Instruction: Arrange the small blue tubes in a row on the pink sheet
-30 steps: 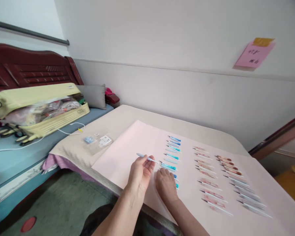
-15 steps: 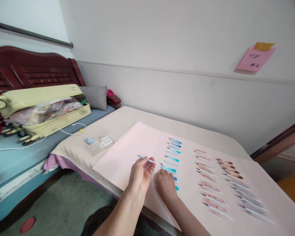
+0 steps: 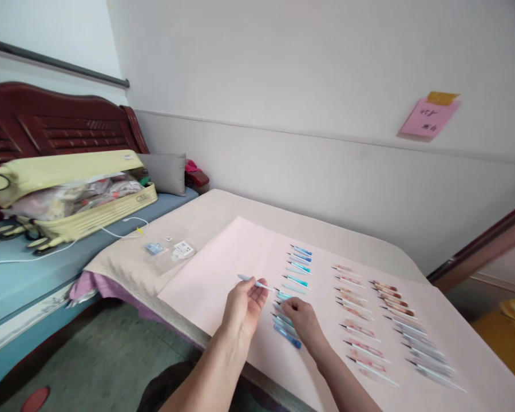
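My left hand (image 3: 243, 306) pinches a light blue pen (image 3: 253, 281) between thumb and fingertips, holding it just above the pink paper sheet (image 3: 223, 269). My right hand (image 3: 302, 321) rests curled on the sheet beside it, fingertips touching the near end of a column of blue pens (image 3: 297, 266). Two blue pens (image 3: 286, 335) lie slanted just left of that hand. Whether the right fingers grip a pen is unclear.
Right of the blue column lie a column of pink pens (image 3: 355, 309) and one of brown and grey pens (image 3: 407, 326). Small packets (image 3: 171, 249) sit on the beige tablecloth. A bed carries an open yellow suitcase (image 3: 68, 197). A pink note (image 3: 429, 117) hangs on the wall.
My right hand has shifted right and away from the table edge, uncovering two slanted blue pens. My left hand keeps holding its pen in about the same place.
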`<act>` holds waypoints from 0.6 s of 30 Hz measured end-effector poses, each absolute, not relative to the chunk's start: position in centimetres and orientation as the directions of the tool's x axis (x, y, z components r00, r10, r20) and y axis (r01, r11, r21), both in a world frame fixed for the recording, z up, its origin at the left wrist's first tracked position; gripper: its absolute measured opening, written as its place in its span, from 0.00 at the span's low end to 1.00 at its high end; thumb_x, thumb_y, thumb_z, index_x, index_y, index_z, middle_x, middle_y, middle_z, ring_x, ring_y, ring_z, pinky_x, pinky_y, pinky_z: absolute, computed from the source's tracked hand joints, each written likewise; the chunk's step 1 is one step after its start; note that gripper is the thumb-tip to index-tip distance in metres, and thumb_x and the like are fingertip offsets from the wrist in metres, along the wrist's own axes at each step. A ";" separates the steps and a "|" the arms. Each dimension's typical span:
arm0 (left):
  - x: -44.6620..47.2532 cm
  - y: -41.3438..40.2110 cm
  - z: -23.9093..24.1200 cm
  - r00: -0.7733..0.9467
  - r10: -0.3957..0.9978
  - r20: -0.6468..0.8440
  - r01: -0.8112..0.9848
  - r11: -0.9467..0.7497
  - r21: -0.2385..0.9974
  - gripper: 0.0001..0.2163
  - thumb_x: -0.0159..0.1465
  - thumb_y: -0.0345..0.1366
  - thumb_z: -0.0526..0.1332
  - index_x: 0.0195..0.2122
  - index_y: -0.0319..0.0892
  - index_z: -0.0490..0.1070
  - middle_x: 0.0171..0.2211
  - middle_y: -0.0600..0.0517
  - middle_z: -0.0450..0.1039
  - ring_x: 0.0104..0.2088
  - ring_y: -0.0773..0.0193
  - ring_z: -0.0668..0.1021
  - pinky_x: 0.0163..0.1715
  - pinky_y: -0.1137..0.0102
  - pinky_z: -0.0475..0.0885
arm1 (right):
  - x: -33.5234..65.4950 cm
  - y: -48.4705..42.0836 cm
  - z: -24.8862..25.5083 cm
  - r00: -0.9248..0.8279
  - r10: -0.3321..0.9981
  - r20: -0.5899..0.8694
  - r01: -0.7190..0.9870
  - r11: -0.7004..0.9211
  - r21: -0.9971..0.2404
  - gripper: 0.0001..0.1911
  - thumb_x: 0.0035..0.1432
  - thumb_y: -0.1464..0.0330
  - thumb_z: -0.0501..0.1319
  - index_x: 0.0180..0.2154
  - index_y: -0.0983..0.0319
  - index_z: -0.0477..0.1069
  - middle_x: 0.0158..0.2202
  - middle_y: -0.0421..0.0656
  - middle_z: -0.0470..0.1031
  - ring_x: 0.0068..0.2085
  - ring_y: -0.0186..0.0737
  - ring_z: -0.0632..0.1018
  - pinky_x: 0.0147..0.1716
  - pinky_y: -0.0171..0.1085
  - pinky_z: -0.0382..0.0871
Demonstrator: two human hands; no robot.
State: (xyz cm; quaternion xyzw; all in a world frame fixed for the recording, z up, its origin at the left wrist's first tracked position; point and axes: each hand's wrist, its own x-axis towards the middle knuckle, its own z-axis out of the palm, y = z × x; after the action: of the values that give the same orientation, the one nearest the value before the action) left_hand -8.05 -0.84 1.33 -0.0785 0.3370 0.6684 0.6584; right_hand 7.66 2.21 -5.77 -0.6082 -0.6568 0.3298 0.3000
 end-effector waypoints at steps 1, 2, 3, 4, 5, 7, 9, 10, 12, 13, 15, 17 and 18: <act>-7.9 -0.9 1.2 -0.108 0.821 -0.561 -0.933 0.111 0.342 0.04 0.54 0.22 0.58 0.29 0.35 0.63 0.28 0.43 0.71 0.28 0.64 0.77 0.28 0.73 0.74 | 7.8 2.1 -5.5 -0.086 0.995 -0.046 0.542 0.008 -0.840 0.10 0.50 0.65 0.53 0.21 0.63 0.64 0.17 0.37 0.61 0.22 0.32 0.63 0.23 0.33 0.56; -7.8 -1.0 1.1 -0.091 0.812 -0.577 -0.932 0.135 0.337 0.04 0.54 0.22 0.58 0.28 0.35 0.63 0.27 0.43 0.71 0.28 0.65 0.77 0.27 0.73 0.74 | 7.9 1.9 -5.1 -0.096 0.992 -0.083 0.483 -0.026 -0.875 0.11 0.50 0.63 0.53 0.21 0.63 0.64 0.16 0.36 0.59 0.20 0.31 0.62 0.21 0.32 0.55; -7.6 -1.0 0.9 -0.072 0.802 -0.593 -0.929 0.163 0.333 0.04 0.54 0.22 0.58 0.28 0.35 0.63 0.27 0.44 0.71 0.27 0.65 0.76 0.26 0.73 0.74 | 8.1 1.7 -4.8 -0.108 0.987 -0.114 0.427 -0.058 -0.902 0.12 0.51 0.62 0.53 0.22 0.63 0.64 0.16 0.35 0.58 0.19 0.30 0.61 0.19 0.32 0.54; -7.3 -1.1 0.7 -0.051 0.792 -0.608 -0.924 0.193 0.329 0.04 0.54 0.22 0.57 0.28 0.35 0.63 0.26 0.45 0.70 0.26 0.66 0.76 0.26 0.73 0.73 | 8.3 1.3 -4.5 -0.120 0.983 -0.136 0.383 -0.080 -0.920 0.13 0.51 0.61 0.53 0.23 0.63 0.64 0.16 0.35 0.58 0.18 0.29 0.60 0.18 0.31 0.53; -6.9 -1.3 0.5 -0.028 0.783 -0.622 -0.918 0.226 0.326 0.04 0.53 0.22 0.57 0.28 0.36 0.63 0.25 0.45 0.70 0.25 0.66 0.76 0.25 0.73 0.73 | 8.6 0.9 -4.2 -0.129 0.979 -0.159 0.332 -0.109 -0.937 0.14 0.51 0.60 0.53 0.23 0.63 0.64 0.17 0.35 0.58 0.18 0.28 0.60 0.18 0.31 0.54; -5.9 -1.6 0.0 0.016 0.764 -0.645 -0.900 0.291 0.323 0.04 0.53 0.23 0.57 0.27 0.35 0.63 0.23 0.46 0.70 0.23 0.66 0.75 0.23 0.72 0.73 | 9.2 -0.2 -3.7 -0.134 0.962 -0.237 0.163 -0.214 -0.963 0.13 0.50 0.60 0.56 0.24 0.64 0.65 0.18 0.35 0.59 0.19 0.27 0.60 0.18 0.29 0.55; -4.9 -2.0 -0.5 0.059 0.741 -0.669 -0.874 0.361 0.324 0.03 0.51 0.23 0.56 0.26 0.35 0.63 0.22 0.47 0.69 0.20 0.68 0.73 0.21 0.72 0.71 | 9.9 -1.3 -3.6 -0.145 0.929 -0.339 -0.073 -0.352 -0.933 0.11 0.48 0.63 0.59 0.25 0.65 0.66 0.18 0.34 0.59 0.19 0.26 0.60 0.18 0.28 0.56; -4.3 -2.3 -0.7 0.076 0.730 -0.679 -0.858 0.395 0.328 0.03 0.51 0.24 0.56 0.26 0.35 0.63 0.21 0.48 0.68 0.19 0.69 0.71 0.19 0.74 0.70 | 10.2 -1.8 -3.6 -0.153 0.910 -0.384 -0.181 -0.408 -0.895 0.10 0.47 0.64 0.61 0.25 0.66 0.67 0.18 0.35 0.59 0.19 0.25 0.60 0.18 0.27 0.55; -3.3 -2.8 -1.2 0.091 0.715 -0.693 -0.823 0.445 0.352 0.03 0.49 0.24 0.56 0.24 0.36 0.63 0.18 0.50 0.66 0.15 0.73 0.67 0.13 0.78 0.62 | 10.6 -2.6 -3.6 -0.150 0.884 -0.442 -0.302 -0.467 -0.831 0.08 0.46 0.67 0.62 0.24 0.67 0.68 0.19 0.35 0.61 0.19 0.24 0.61 0.17 0.26 0.55; -2.8 -3.1 -1.4 0.087 0.712 -0.697 -0.806 0.462 0.372 0.02 0.48 0.24 0.56 0.23 0.36 0.62 0.17 0.52 0.65 0.13 0.75 0.64 0.10 0.80 0.57 | 10.7 -2.9 -3.6 -0.138 0.876 -0.463 -0.330 -0.481 -0.812 0.08 0.45 0.68 0.63 0.23 0.67 0.68 0.19 0.36 0.63 0.19 0.23 0.61 0.17 0.25 0.55; -1.9 -3.6 -1.7 0.065 0.717 -0.694 -0.770 0.479 0.422 0.03 0.47 0.25 0.56 0.20 0.37 0.62 0.15 0.55 0.61 0.11 0.77 0.59 0.09 0.81 0.49 | 10.7 -3.4 -3.5 -0.108 0.854 -0.509 -0.377 -0.509 -0.774 0.06 0.45 0.70 0.62 0.23 0.67 0.68 0.20 0.37 0.64 0.18 0.23 0.61 0.16 0.25 0.54; -1.3 -4.0 -2.0 0.047 0.732 -0.680 -0.738 0.484 0.470 0.03 0.46 0.25 0.56 0.19 0.37 0.61 0.14 0.57 0.59 0.11 0.79 0.56 0.09 0.80 0.45 | 10.6 -3.6 -3.6 -0.088 0.824 -0.560 -0.428 -0.538 -0.726 0.05 0.44 0.71 0.62 0.22 0.67 0.67 0.19 0.36 0.65 0.17 0.23 0.62 0.16 0.26 0.54; -1.0 -4.1 -2.2 0.042 0.742 -0.669 -0.719 0.487 0.496 0.04 0.45 0.25 0.57 0.19 0.37 0.62 0.14 0.58 0.58 0.11 0.79 0.55 0.09 0.80 0.44 | 10.5 -3.6 -3.6 -0.084 0.809 -0.582 -0.449 -0.552 -0.702 0.04 0.44 0.72 0.61 0.22 0.66 0.67 0.18 0.36 0.65 0.17 0.24 0.62 0.15 0.26 0.54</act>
State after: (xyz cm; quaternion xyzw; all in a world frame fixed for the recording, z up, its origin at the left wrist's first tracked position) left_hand -1.00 -4.09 -2.16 0.0123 0.4719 0.5064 0.7216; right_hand 10.48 -3.61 -3.62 -0.5142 -0.1747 0.7153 0.4398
